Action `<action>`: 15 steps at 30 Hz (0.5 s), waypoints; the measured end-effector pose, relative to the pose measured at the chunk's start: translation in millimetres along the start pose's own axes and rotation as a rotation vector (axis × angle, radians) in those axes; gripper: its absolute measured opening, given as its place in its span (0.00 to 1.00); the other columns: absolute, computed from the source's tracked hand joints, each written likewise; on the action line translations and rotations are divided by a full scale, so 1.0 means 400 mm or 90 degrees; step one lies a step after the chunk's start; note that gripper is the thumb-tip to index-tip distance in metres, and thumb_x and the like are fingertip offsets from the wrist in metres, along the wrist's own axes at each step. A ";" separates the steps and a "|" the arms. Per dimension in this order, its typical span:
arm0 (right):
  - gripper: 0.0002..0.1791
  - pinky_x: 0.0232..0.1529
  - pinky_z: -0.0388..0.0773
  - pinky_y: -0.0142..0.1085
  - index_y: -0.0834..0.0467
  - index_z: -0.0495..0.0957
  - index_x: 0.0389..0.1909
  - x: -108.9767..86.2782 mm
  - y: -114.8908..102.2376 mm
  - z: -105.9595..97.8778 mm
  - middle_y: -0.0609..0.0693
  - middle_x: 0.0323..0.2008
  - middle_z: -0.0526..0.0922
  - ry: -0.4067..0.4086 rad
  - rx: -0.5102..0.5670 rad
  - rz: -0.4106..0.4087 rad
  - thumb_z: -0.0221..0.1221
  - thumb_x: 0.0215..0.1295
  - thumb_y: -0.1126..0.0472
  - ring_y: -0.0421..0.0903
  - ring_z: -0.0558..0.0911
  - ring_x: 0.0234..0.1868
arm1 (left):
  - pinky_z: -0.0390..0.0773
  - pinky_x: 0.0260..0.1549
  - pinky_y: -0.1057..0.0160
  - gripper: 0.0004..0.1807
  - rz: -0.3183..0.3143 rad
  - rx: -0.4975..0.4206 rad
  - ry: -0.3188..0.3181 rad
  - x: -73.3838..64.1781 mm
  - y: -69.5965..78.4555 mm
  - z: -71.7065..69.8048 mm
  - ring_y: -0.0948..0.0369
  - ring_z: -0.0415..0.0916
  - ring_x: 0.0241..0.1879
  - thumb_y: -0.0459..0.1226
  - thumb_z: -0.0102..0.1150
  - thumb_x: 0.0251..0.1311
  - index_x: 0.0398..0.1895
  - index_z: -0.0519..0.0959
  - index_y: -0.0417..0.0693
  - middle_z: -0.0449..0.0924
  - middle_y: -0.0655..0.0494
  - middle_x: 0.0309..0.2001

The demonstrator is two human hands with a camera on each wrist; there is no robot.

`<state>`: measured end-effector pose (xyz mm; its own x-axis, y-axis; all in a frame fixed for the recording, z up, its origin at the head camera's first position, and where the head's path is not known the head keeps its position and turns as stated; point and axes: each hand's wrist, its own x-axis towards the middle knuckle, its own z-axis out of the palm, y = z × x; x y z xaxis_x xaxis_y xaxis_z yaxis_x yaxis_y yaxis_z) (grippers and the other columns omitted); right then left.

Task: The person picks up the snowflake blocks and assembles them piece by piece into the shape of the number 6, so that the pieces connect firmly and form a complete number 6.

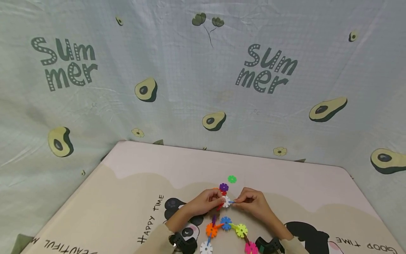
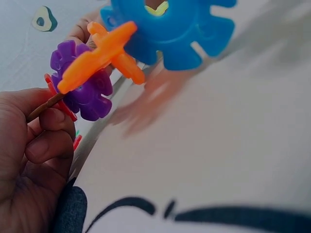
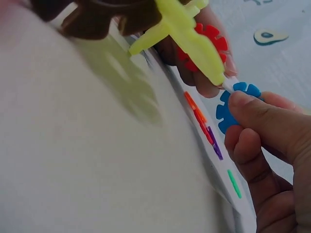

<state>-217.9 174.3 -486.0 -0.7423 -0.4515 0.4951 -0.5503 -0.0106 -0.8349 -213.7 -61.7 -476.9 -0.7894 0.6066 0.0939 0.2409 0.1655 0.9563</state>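
In the head view my left hand (image 1: 206,201) pinches a linked chain of notched plastic snowflake discs near a white disc (image 1: 226,201). In the left wrist view its fingers grip around a brown disc (image 2: 43,107) seen edge-on, beside a purple disc (image 2: 90,99). My right hand (image 1: 253,203) pinches a blue disc (image 3: 227,112) between thumb and fingers, at the white disc's edge. Whether the two are slotted together I cannot tell. Nearer me are linked orange (image 1: 211,230), blue (image 1: 226,223), yellow (image 1: 241,230) and pink discs (image 1: 251,248).
Beyond the hands, a green disc (image 1: 232,179) lies loose on the printed tablecloth (image 1: 133,183), close to a purple disc (image 1: 223,187) and a red one (image 1: 223,193). Another white disc (image 1: 206,248) is at the near edge of view. A patterned curtain (image 1: 177,70) hangs behind the table.
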 end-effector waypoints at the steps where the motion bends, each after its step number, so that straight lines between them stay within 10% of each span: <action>1: 0.07 0.22 0.74 0.27 0.67 0.85 0.27 -0.001 0.000 0.001 0.55 0.23 0.78 0.004 -0.006 0.007 0.68 0.48 0.79 0.35 0.77 0.25 | 0.62 0.23 0.74 0.09 0.001 0.000 0.002 -0.001 0.000 0.001 0.70 0.62 0.20 0.32 0.51 0.70 0.35 0.73 0.32 0.68 0.62 0.23; 15: 0.08 0.25 0.75 0.28 0.64 0.85 0.26 0.004 0.008 -0.003 0.54 0.24 0.80 -0.032 -0.030 -0.036 0.69 0.48 0.79 0.36 0.77 0.29 | 0.61 0.21 0.74 0.08 0.010 0.001 -0.017 -0.001 -0.004 -0.004 0.70 0.61 0.19 0.31 0.51 0.69 0.34 0.73 0.31 0.69 0.59 0.22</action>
<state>-221.2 174.5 -487.5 -0.6900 -0.4961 0.5270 -0.6087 0.0039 -0.7934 -214.8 -63.3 -478.3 -0.7702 0.6297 0.1016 0.2539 0.1565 0.9545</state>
